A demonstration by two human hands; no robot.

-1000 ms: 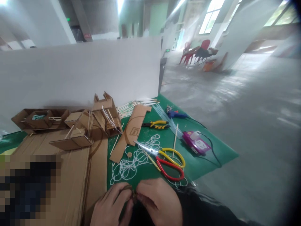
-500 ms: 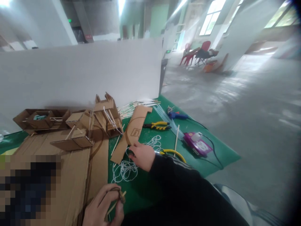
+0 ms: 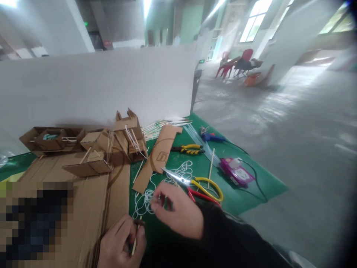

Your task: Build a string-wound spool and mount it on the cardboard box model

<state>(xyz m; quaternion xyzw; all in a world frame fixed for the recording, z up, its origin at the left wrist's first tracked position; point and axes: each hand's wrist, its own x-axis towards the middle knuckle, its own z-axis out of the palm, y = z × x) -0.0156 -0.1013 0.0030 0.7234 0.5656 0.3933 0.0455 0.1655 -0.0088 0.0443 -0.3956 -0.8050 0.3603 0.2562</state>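
My left hand (image 3: 121, 242) is closed around a thin wooden stick (image 3: 134, 246) with a small brown cardboard piece (image 3: 139, 222) near its upper end. To its upper right is my right hand (image 3: 180, 212), thumb and fingers curled into a pinch over the tangled white string (image 3: 143, 204); anything between its fingertips is too small and blurred to name. Just beyond that hand lie scissors (image 3: 206, 190) with red and yellow handles, their blades on more white string. A cardboard strip (image 3: 160, 154) rests behind the string.
Cardboard constructions with sticks (image 3: 96, 158) stand on a large cardboard sheet (image 3: 78, 208) at left. Pliers (image 3: 192, 149), a blue glue gun (image 3: 212, 137), clear glue sticks (image 3: 195, 136) and a purple power strip (image 3: 237, 173) lie on the green table (image 3: 267, 186). A white partition (image 3: 111, 85) rises behind.
My right hand has drawn back toward me and down, uncovering the scissors. The stick in my left hand has turned more upright. The view has shifted slightly.
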